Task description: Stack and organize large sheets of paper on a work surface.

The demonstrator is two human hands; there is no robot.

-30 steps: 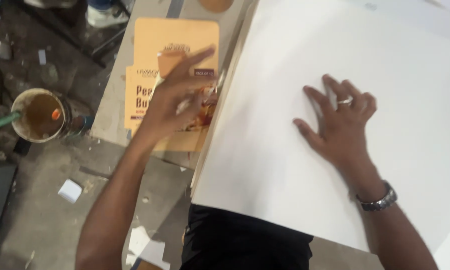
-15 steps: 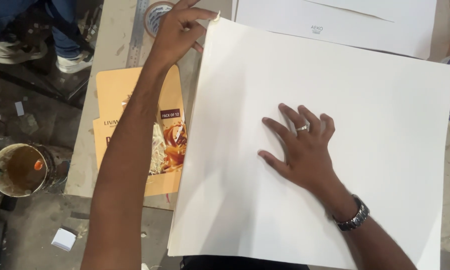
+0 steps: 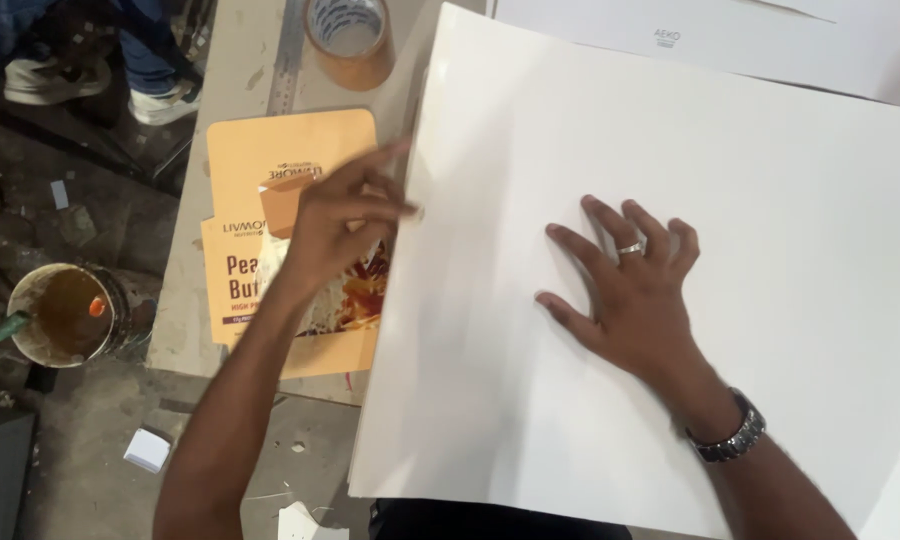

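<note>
Fingers [image 3: 370, 185] of left hand [image 3: 335, 225] are pinching white sheet [image 3: 570, 130] at its left edge, having slid down from its top corner. Right hand [image 3: 635, 290], fingers spread, is pressing sheet's middle. Orange carton [image 3: 245, 170] is lying left of sheet.

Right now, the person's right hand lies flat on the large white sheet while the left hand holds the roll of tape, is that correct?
Not quite: the head view shows the left hand at the left edge of the large white sheet, over the flattened orange carton. The roll of tape sits untouched further up the table. The right hand does lie flat on the sheet.
</note>
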